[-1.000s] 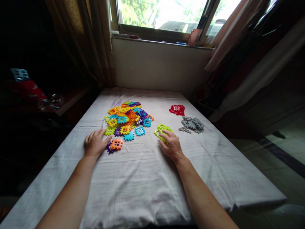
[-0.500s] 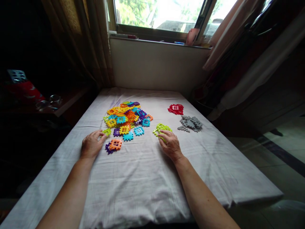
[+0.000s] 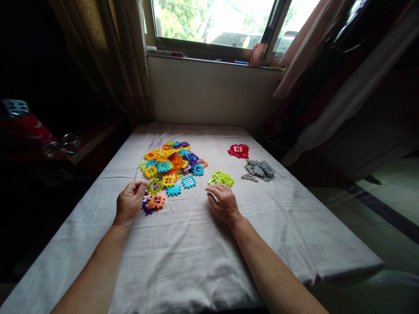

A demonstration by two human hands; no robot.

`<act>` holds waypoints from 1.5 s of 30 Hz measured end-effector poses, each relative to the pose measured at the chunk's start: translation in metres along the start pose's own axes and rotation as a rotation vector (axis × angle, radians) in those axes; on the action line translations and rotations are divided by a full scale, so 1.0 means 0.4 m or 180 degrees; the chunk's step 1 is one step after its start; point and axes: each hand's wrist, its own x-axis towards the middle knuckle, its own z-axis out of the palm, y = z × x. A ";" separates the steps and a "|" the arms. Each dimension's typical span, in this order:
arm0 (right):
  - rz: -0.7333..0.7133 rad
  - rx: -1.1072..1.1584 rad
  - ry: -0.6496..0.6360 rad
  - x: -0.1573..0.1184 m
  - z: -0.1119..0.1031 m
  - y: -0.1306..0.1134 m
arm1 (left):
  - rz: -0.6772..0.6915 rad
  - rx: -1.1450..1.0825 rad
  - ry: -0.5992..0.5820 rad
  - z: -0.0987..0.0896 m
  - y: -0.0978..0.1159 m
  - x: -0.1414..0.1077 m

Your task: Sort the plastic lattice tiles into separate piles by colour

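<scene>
Between the thumb and fingers of my left hand (image 3: 130, 201) is a lime green interlocking building tile (image 3: 155, 186), held up over the near left side of the mixed pile. Just below it, an orange window tile (image 3: 156, 201) lies on a purple tile (image 3: 148, 208). My right hand (image 3: 224, 203) hovers with bent, parted fingers and holds nothing. Right behind its knuckles lies a small heap of lime green tiles (image 3: 222, 178). A mixed pile of yellow, orange, blue and purple tiles (image 3: 175, 161) spreads beyond my left hand, with a light blue tile (image 3: 189, 182) at its near edge.
Red tiles (image 3: 238, 151) and a heap of grey tiles (image 3: 260, 170) lie at the table's right. A wrinkled white cloth (image 3: 183, 261) covers the table. Behind stands a wall below a window sill with a pink cup (image 3: 258, 54). Glasses (image 3: 62, 146) rest on a dark surface at left.
My left hand has lifted the lime green tile and moved it slightly right. My right hand has drawn back toward me and left, off the lime green heap. The view has shifted slightly.
</scene>
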 end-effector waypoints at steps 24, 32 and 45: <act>0.1234 0.2019 -0.0254 0.034 0.056 -0.101 | 0.0682 0.0355 -0.1236 0.107 0.016 -0.101; 0.2285 0.1138 0.0212 0.037 -0.029 0.039 | 0.1987 0.2151 -0.1070 0.068 -0.018 -0.055; 0.2745 0.0174 0.0106 0.009 -0.080 0.128 | 0.1607 0.3119 -0.1602 0.047 0.001 -0.031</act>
